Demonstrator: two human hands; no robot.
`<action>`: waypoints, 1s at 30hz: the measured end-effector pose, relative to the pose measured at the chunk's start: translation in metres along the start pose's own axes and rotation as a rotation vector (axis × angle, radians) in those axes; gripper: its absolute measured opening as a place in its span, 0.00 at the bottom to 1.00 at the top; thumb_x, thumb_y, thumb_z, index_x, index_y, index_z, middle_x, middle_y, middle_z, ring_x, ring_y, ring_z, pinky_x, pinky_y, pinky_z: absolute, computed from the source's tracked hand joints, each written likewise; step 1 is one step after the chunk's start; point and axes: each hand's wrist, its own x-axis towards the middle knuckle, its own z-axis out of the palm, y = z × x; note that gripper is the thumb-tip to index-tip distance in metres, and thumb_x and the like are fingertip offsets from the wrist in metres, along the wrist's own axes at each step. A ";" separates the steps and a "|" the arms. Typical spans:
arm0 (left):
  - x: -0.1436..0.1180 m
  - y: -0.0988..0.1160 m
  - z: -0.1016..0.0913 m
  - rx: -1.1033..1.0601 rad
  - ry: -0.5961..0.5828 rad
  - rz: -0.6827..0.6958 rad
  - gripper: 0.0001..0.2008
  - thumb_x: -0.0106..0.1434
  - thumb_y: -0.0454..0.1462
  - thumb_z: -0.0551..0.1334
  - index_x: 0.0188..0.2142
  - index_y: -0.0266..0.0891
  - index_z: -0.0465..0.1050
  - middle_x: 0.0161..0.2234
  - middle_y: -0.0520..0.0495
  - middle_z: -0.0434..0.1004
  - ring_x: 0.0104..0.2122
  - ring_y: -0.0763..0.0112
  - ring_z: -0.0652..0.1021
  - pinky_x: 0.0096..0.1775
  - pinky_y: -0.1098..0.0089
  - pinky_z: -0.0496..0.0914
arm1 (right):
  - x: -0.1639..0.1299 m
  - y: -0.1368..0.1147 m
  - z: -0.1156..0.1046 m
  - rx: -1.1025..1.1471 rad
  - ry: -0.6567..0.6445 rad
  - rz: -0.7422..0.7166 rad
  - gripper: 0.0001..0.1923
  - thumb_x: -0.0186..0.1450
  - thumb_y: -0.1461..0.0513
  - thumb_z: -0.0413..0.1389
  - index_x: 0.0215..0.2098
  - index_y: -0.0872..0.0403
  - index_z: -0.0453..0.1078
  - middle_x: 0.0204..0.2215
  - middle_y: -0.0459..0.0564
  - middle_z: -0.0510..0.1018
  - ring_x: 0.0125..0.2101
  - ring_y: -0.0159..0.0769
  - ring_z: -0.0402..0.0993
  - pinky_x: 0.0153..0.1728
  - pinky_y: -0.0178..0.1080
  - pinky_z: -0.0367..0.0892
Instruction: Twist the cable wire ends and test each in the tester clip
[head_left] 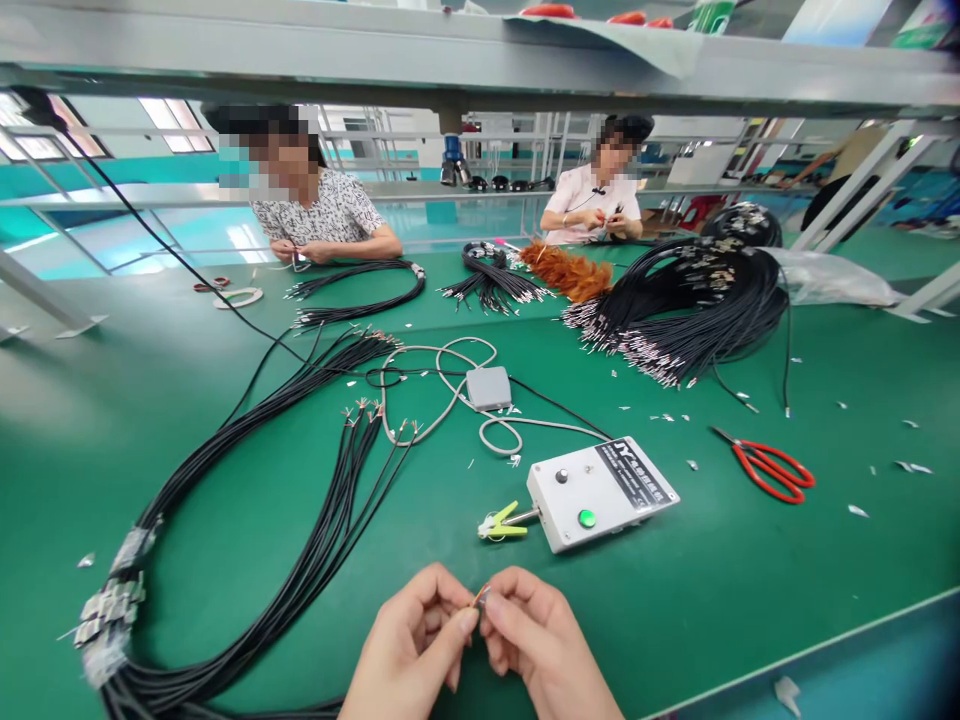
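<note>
My left hand [420,625] and my right hand [529,625] meet low in the middle of the view, fingertips pinched together on the stripped end of a thin wire [480,595] with small coloured strands. Just beyond them sits a white test box [600,490] with a green button, a knob and a yellow clip [501,523] on its left side. A thick bundle of black cables [300,560] curves along the green mat to my left.
Red-handled scissors [772,468] lie to the right. A grey pedal box [488,387] with a white cord sits behind the test box. More black cable bundles [690,300] lie at the back. Two people work across the table [825,600]. Wire scraps are scattered about.
</note>
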 end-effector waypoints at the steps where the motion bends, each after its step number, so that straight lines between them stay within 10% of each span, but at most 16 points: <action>1: 0.000 0.001 0.000 -0.003 0.008 0.001 0.23 0.52 0.54 0.69 0.27 0.37 0.69 0.21 0.55 0.69 0.18 0.80 0.66 0.20 0.78 0.61 | 0.001 0.001 0.000 -0.035 0.000 -0.011 0.23 0.50 0.47 0.69 0.27 0.58 0.71 0.18 0.42 0.71 0.17 0.22 0.60 0.20 0.29 0.54; 17: -0.005 0.013 0.004 -0.026 0.077 -0.069 0.25 0.49 0.56 0.70 0.26 0.36 0.67 0.19 0.57 0.66 0.18 0.81 0.62 0.21 0.78 0.55 | -0.001 0.004 0.004 -0.181 0.021 -0.169 0.21 0.60 0.47 0.62 0.36 0.56 0.73 0.17 0.37 0.61 0.18 0.22 0.53 0.20 0.29 0.50; 24: -0.008 0.007 0.006 -0.115 0.127 -0.085 0.23 0.50 0.53 0.71 0.26 0.36 0.68 0.21 0.55 0.68 0.22 0.79 0.63 0.24 0.79 0.56 | 0.009 0.017 0.009 -0.146 0.050 -0.214 0.18 0.57 0.49 0.65 0.29 0.56 0.73 0.28 0.44 0.73 0.16 0.18 0.56 0.18 0.29 0.52; 30: -0.010 0.002 0.004 -0.105 0.143 -0.043 0.23 0.52 0.53 0.70 0.29 0.37 0.68 0.20 0.56 0.65 0.21 0.79 0.62 0.24 0.78 0.57 | 0.010 0.018 0.005 -0.164 0.099 -0.120 0.21 0.54 0.47 0.66 0.28 0.58 0.72 0.13 0.39 0.64 0.14 0.22 0.56 0.18 0.29 0.53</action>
